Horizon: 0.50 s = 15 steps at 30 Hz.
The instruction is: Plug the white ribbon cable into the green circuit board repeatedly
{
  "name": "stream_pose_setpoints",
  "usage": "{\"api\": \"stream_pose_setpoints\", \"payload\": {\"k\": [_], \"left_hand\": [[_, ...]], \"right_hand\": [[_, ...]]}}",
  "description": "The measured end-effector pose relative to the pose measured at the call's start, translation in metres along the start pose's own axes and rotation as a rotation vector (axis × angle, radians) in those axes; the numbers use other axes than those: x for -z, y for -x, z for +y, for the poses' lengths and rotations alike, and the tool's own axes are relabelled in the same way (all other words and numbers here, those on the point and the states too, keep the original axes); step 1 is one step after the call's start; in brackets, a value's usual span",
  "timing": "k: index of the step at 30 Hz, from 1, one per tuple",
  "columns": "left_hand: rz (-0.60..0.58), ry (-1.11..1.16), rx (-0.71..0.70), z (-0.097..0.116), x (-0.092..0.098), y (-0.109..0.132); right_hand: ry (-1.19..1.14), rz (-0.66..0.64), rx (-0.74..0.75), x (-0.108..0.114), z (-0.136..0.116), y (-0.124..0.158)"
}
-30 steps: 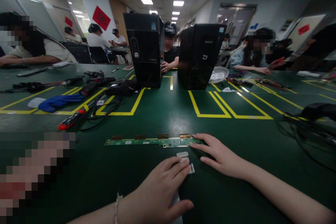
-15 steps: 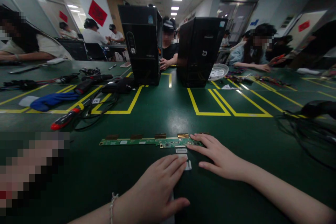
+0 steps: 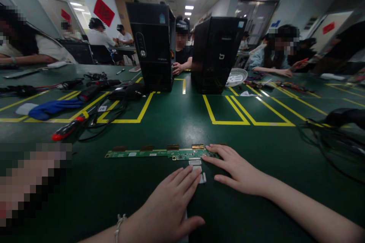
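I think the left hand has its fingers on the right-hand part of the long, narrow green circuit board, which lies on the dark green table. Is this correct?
Not quite: the head view shows the right hand with its fingers on the right-hand part of the long, narrow green circuit board. The board does lie on the dark green table.

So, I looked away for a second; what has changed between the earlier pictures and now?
The left hand has slid forward with the white strip, whose end now lies nearer the green circuit board; whether they touch is unclear. Nothing was visibly taken up or let go. The right hand stays on the board's right end; the screwdriver lies unmoved.
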<state>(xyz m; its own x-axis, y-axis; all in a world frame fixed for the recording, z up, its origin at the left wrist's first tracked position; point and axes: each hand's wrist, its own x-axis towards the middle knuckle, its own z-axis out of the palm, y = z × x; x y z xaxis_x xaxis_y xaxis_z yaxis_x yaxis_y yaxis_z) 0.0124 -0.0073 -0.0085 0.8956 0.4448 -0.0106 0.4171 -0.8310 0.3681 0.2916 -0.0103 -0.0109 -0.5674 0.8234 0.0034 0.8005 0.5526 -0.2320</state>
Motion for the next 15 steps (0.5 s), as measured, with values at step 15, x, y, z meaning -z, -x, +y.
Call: {"api": "stream_pose_setpoints", "payload": {"k": [15], "left_hand": [[-0.034,-0.077,0.021,0.0008,0.0030,-0.0024]], "right_hand": [[-0.013,0.015,0.007,-0.0002,0.0006,0.0000]]}}
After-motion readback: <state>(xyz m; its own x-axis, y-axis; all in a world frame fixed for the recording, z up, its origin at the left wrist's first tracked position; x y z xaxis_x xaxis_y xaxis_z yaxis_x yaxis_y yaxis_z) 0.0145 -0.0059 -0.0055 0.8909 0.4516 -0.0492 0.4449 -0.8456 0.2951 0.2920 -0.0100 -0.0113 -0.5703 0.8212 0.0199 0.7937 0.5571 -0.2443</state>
